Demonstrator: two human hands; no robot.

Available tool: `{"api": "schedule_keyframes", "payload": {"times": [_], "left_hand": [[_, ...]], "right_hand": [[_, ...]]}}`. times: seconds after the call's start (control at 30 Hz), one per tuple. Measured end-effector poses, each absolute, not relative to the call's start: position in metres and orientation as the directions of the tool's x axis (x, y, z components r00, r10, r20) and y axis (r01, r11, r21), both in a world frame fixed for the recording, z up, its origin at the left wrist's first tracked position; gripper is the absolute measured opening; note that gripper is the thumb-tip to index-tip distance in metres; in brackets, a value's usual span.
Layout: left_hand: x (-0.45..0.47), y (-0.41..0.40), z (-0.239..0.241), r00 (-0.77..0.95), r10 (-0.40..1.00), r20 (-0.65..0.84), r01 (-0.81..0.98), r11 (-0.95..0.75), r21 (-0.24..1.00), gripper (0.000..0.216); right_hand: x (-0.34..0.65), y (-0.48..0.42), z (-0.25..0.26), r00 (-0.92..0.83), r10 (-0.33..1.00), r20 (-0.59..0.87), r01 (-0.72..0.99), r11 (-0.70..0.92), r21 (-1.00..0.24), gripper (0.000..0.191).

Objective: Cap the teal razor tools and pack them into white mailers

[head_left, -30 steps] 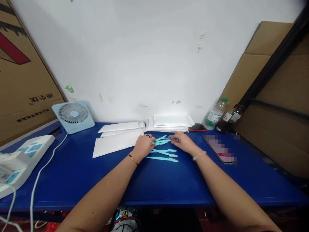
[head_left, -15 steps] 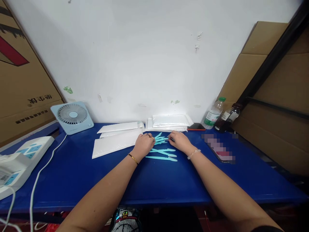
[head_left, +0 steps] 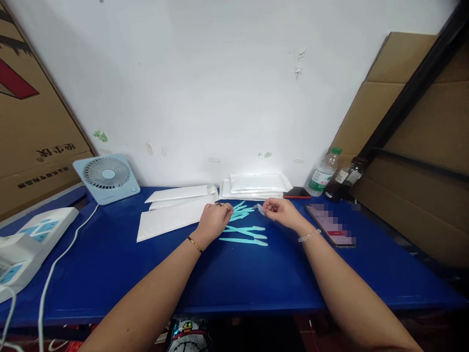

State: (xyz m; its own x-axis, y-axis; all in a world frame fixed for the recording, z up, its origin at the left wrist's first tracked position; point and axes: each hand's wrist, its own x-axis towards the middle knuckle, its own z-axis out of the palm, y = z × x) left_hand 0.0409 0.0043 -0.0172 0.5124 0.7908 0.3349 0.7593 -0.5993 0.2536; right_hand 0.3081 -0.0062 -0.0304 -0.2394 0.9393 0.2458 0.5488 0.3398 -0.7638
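Observation:
Slim turquoise eyebrow razors (head_left: pixel 241 212) lie in a loose pile between my hands, several of them crossing. Nearer to me, a few more razors (head_left: pixel 244 240) rest on the blue table, with pale tips pointing right. My left hand (head_left: pixel 215 221) is closed at the left side of the pile, its fingertips on the handle of a razor; the curled fingers partly hide it. My right hand (head_left: pixel 283 213), right of the pile, pinches a small translucent cap-like piece (head_left: pixel 260 209) between thumb and fingers.
White padded envelopes (head_left: pixel 172 219) lie at left, with another stack (head_left: pixel 256 184) against the wall. A phone (head_left: pixel 330 227), a dark red-edged device (head_left: pixel 297 193) and two bottles (head_left: pixel 324 173) are at right. A fan (head_left: pixel 108 178) and a power strip (head_left: pixel 44 227) stand at left.
My right hand has drawn away to the right from the pile, and the translucent piece now shows in its fingers. My left hand has shifted slightly left, still closed.

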Motion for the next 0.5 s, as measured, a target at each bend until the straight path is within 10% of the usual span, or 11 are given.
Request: {"api": "schedule_keyframes", "payload": {"times": [0.5], "left_hand": [[0.044,0.004,-0.02,0.545,0.773,0.325,0.764,-0.618,0.186,0.025]], "right_hand": [[0.288,-0.013,-0.026,-0.308,0.934,0.18,0.538,0.327,-0.777,0.01]]}}
